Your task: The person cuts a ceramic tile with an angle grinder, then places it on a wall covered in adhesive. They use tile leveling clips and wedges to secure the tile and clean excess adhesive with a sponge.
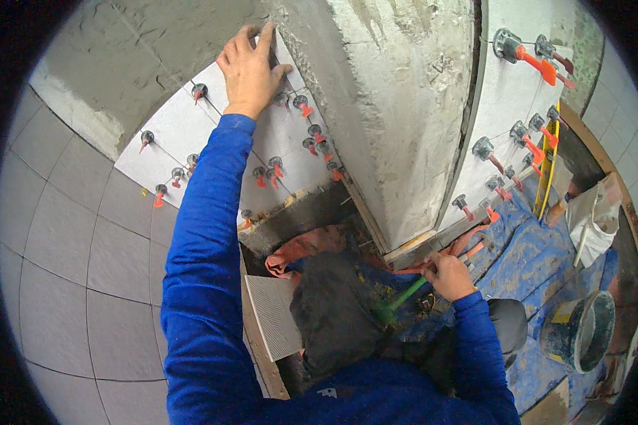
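Note:
My left hand (248, 78) rests with spread fingers at the upper corner of white wall tiles (184, 120), its fingertips by their top edge. Round it, several levelling clips with red-orange caps (302, 106) stick out of the tile joints. Lower right, my right hand (450, 278) is closed round a slim green tool (409, 292); its green end points down to the left over my lap. An orange-tipped end (472, 251) shows beyond the fist; whether it belongs to the same tool I cannot tell.
A bare grey column (404, 120) stands between the tiled walls. More clips (528, 138) project from the right wall, beside a yellow level (550, 163). A blue sheet (532, 248), a dark bucket (578, 331) and a white bag (594, 219) lie right. A ridged tile (273, 319) leans near my lap.

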`<state>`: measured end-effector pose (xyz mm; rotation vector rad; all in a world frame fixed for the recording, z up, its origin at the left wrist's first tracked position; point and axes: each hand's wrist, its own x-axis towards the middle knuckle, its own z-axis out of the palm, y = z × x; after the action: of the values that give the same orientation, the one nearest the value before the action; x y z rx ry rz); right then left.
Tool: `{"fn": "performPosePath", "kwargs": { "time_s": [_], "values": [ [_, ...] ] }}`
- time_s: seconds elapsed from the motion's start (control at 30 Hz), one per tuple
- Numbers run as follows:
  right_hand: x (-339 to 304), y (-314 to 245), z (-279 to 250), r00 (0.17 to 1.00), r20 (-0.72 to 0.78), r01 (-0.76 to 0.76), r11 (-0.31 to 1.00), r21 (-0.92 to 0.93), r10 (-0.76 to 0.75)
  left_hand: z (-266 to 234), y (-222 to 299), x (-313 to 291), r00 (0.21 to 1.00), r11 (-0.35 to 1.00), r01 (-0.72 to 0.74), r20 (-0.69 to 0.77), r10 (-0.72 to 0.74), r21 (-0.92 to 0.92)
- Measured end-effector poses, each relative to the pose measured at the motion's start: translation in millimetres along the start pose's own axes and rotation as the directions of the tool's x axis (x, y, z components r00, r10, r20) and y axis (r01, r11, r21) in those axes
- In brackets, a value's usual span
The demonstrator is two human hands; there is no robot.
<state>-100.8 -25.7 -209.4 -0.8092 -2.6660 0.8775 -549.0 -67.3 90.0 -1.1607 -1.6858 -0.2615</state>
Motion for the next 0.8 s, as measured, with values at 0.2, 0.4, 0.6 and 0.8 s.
{"fn": "performPosePath", "kwargs": {
  "time_s": [0.2,0.4,0.6,0.8],
  "values": [
    [0,-2,1,1.000,-0.019,0.013,1.000,-0.025,-0.013,8,36,-21,0.996,0.995,0.088,0.015,-0.089,0.036],
    [-2,-4,-1,1.000,-0.026,-0.006,1.000,-0.014,0.006,15,47,-24,0.984,0.983,0.162,0.064,-0.168,0.087],
    [-9,-12,-7,1.000,-0.016,-0.009,0.999,0.038,0.009,14,26,-6,0.981,0.994,0.108,-0.164,-0.105,0.010],
    [-16,-9,-6,0.991,0.065,-0.112,0.993,-0.026,0.114,9,-41,32,0.978,0.953,0.117,-0.135,-0.159,-0.279]
  ]
}}
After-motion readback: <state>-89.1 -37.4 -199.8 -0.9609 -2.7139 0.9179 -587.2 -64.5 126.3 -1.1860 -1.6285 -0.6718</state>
